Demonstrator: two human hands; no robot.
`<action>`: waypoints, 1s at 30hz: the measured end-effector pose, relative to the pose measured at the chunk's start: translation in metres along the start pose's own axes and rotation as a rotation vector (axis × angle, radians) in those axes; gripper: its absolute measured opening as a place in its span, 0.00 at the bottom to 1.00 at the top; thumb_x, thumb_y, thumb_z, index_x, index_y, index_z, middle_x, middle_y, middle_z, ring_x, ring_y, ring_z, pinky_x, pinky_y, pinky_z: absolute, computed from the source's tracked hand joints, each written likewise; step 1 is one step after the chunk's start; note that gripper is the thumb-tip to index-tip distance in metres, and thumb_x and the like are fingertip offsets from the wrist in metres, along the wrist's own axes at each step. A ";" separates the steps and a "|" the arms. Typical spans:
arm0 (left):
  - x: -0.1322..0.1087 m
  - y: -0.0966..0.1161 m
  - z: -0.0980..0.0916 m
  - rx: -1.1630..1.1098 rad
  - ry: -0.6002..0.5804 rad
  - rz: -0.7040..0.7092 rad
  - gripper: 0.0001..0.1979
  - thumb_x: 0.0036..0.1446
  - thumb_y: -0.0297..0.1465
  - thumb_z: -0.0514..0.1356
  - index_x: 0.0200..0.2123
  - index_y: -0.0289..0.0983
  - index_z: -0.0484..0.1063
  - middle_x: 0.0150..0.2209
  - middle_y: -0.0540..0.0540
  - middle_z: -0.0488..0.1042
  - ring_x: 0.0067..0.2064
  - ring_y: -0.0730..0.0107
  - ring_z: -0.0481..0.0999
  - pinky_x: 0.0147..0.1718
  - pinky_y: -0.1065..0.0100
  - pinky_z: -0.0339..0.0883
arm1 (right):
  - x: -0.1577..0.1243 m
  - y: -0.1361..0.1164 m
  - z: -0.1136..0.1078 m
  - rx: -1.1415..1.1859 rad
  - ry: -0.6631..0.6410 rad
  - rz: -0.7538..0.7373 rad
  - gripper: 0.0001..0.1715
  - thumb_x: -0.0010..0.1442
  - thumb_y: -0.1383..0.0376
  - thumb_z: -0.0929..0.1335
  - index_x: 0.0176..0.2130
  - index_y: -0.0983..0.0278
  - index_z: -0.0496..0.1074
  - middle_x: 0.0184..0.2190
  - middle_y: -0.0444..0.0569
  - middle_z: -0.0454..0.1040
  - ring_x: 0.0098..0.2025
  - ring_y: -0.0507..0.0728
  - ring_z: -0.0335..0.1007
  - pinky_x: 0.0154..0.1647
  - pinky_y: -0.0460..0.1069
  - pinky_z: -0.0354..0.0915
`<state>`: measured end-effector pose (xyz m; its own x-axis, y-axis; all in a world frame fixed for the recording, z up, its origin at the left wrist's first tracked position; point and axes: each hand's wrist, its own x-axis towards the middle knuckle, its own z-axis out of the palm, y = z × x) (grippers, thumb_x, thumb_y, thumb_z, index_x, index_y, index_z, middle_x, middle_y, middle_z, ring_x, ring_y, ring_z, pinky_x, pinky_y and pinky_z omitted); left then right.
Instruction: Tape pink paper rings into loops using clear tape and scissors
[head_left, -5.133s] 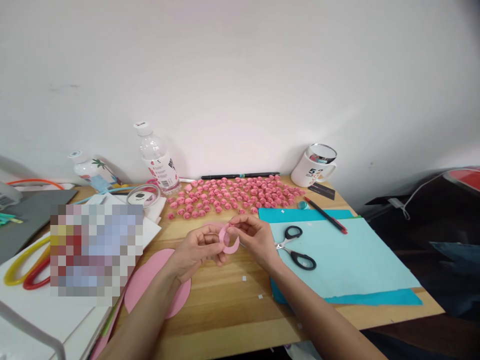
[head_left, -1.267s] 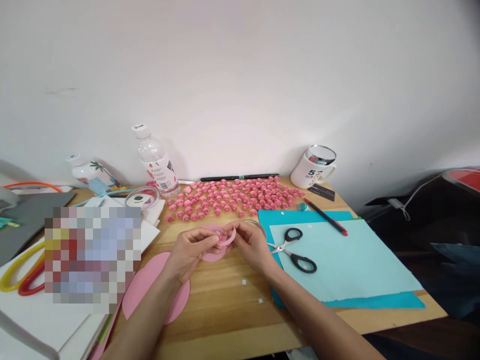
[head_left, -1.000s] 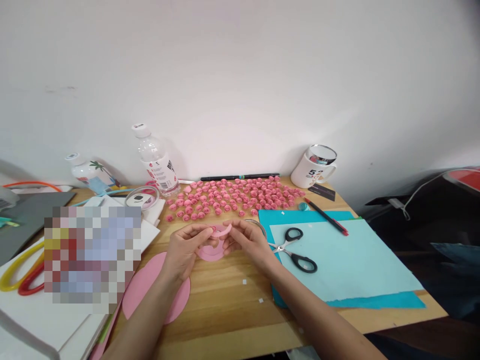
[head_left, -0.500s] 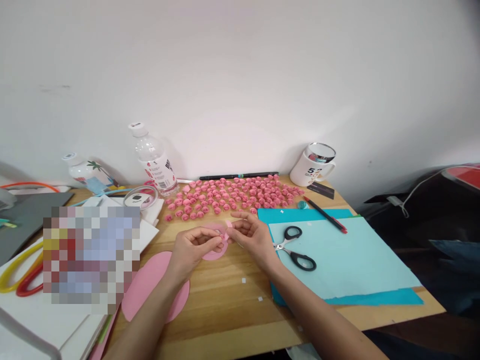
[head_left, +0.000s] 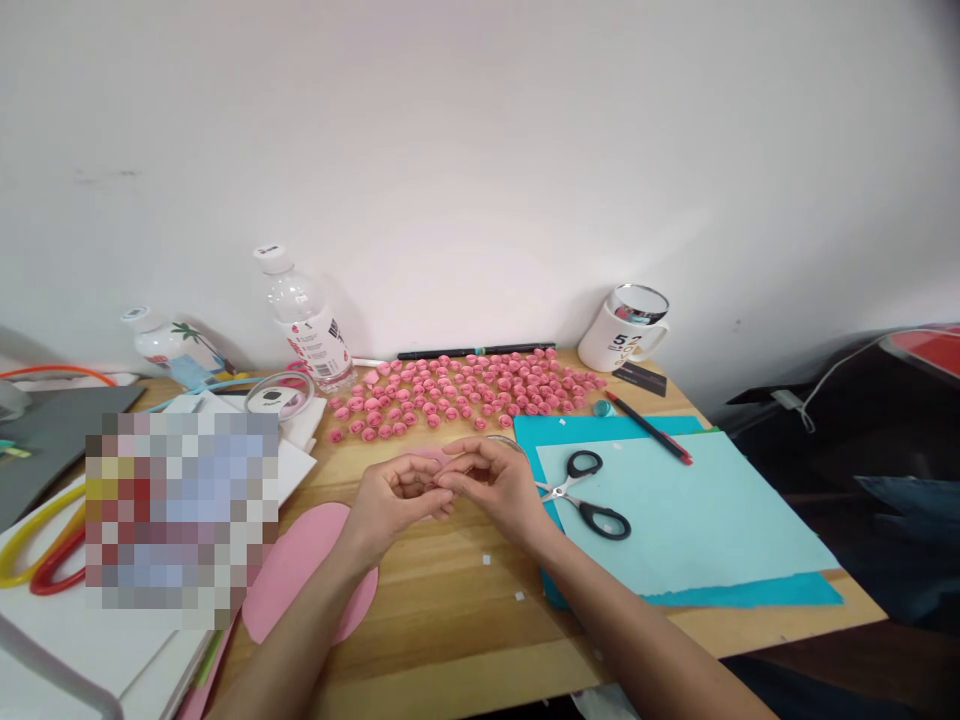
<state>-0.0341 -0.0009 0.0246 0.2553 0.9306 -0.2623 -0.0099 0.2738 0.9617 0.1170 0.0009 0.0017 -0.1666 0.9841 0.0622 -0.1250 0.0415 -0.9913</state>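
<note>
In the head view, the left hand (head_left: 386, 497) and the right hand (head_left: 502, 490) meet above the wooden table (head_left: 450, 620), fingers bent and tips brought together; what they pinch is hidden, so I cannot tell it. Under them lies a pink paper piece (head_left: 421, 457), partly covered. Behind are many rolled pink flowers (head_left: 451, 413); scissors (head_left: 559, 491) lie near the right hand.

Rosettes (head_left: 451, 413) lie behind the hands (head_left: 491, 492); scissors (head_left: 559, 491) right, on sheets (head_left: 697, 520); bottle (head_left: 304, 325) left of rosettes.
</note>
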 end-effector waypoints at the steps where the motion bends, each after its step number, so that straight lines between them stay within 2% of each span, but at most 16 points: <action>1: 0.000 -0.001 0.000 -0.004 0.004 -0.009 0.11 0.39 0.29 0.68 0.29 0.33 0.74 0.23 0.47 0.78 0.25 0.71 0.76 0.27 0.71 0.71 | 0.000 0.001 0.000 -0.013 -0.006 -0.008 0.15 0.48 0.58 0.72 0.35 0.62 0.70 0.26 0.45 0.77 0.26 0.54 0.74 0.30 0.50 0.70; 6: 0.002 -0.006 -0.004 -0.060 0.079 0.003 0.07 0.39 0.29 0.69 0.23 0.33 0.76 0.26 0.45 0.79 0.29 0.70 0.77 0.32 0.71 0.70 | 0.000 0.003 -0.001 -0.076 0.008 -0.100 0.12 0.56 0.60 0.66 0.41 0.61 0.68 0.30 0.47 0.76 0.31 0.54 0.73 0.32 0.49 0.70; 8: 0.002 -0.006 -0.005 -0.129 0.112 -0.008 0.07 0.39 0.30 0.69 0.22 0.32 0.76 0.25 0.45 0.79 0.29 0.70 0.77 0.33 0.71 0.70 | -0.001 0.001 -0.001 -0.134 0.053 -0.184 0.09 0.56 0.62 0.66 0.39 0.61 0.69 0.32 0.47 0.74 0.33 0.53 0.72 0.32 0.49 0.70; 10: 0.002 -0.005 -0.006 -0.244 0.126 -0.038 0.07 0.39 0.30 0.69 0.22 0.32 0.76 0.25 0.45 0.79 0.28 0.71 0.77 0.33 0.70 0.69 | -0.002 -0.001 0.001 -0.254 0.099 -0.303 0.05 0.54 0.63 0.67 0.33 0.62 0.69 0.31 0.47 0.71 0.32 0.52 0.69 0.29 0.47 0.69; 13: 0.002 -0.003 -0.006 -0.409 0.116 -0.083 0.07 0.40 0.30 0.69 0.22 0.32 0.75 0.26 0.45 0.79 0.28 0.72 0.76 0.32 0.71 0.69 | -0.004 0.001 0.003 -0.492 0.107 -0.485 0.07 0.52 0.63 0.69 0.27 0.62 0.66 0.26 0.45 0.68 0.27 0.50 0.65 0.24 0.44 0.64; 17: 0.001 -0.002 -0.003 -0.495 0.083 -0.122 0.08 0.39 0.29 0.69 0.20 0.31 0.74 0.23 0.47 0.77 0.27 0.73 0.74 0.29 0.73 0.67 | -0.009 0.011 0.004 -0.829 0.043 -0.618 0.08 0.55 0.61 0.68 0.29 0.63 0.68 0.23 0.44 0.70 0.24 0.49 0.64 0.23 0.44 0.57; 20: 0.001 -0.004 0.001 -0.528 0.078 -0.134 0.08 0.39 0.29 0.69 0.21 0.31 0.74 0.23 0.48 0.76 0.25 0.75 0.72 0.26 0.74 0.66 | -0.011 0.016 0.004 -1.013 0.013 -0.682 0.06 0.59 0.62 0.64 0.34 0.61 0.70 0.26 0.45 0.72 0.25 0.49 0.66 0.23 0.44 0.55; 24: 0.001 -0.005 0.004 -0.540 0.099 -0.148 0.08 0.39 0.28 0.69 0.21 0.32 0.74 0.24 0.48 0.76 0.25 0.76 0.71 0.24 0.75 0.64 | -0.014 0.020 0.002 -1.052 0.003 -0.747 0.09 0.59 0.69 0.62 0.37 0.59 0.71 0.31 0.46 0.71 0.29 0.50 0.66 0.26 0.45 0.57; 30: 0.001 -0.006 0.002 -0.565 0.096 -0.119 0.07 0.41 0.28 0.68 0.24 0.32 0.74 0.25 0.48 0.76 0.28 0.76 0.73 0.29 0.74 0.67 | -0.011 0.020 0.000 -0.990 0.009 -0.729 0.10 0.59 0.70 0.62 0.39 0.60 0.70 0.34 0.48 0.72 0.32 0.51 0.68 0.28 0.45 0.61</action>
<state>-0.0314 -0.0021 0.0191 0.1981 0.8961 -0.3972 -0.5069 0.4405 0.7410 0.1163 -0.0095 -0.0190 -0.3612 0.6769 0.6414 0.6106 0.6915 -0.3860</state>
